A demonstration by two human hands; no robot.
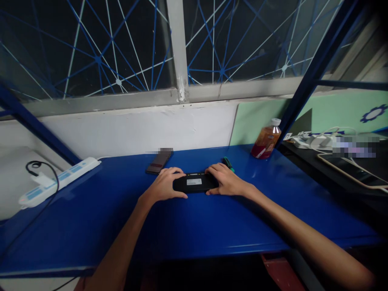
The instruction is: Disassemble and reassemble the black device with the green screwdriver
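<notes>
A flat black rectangular device [182, 186] with a pale label on its upper face lies at the middle of the blue table [194, 226]. My left hand [166, 184] grips its left end, thumb along the near edge and fingers along the far one. On the right end, my right hand [226, 180] holds it the same way. What kind of device it is cannot be made out. Just beyond my left hand rests a dark phone [160, 161]. Behind my right hand lies a small green and black object [228, 164], partly hidden.
A bottle of reddish-brown drink [266, 139] stands at the back right. At the left, a white power strip [62, 182] has a black cable plugged in. Blue frame posts [303, 97] rise on both sides. Cables and devices crowd a black surface [327, 173] at right.
</notes>
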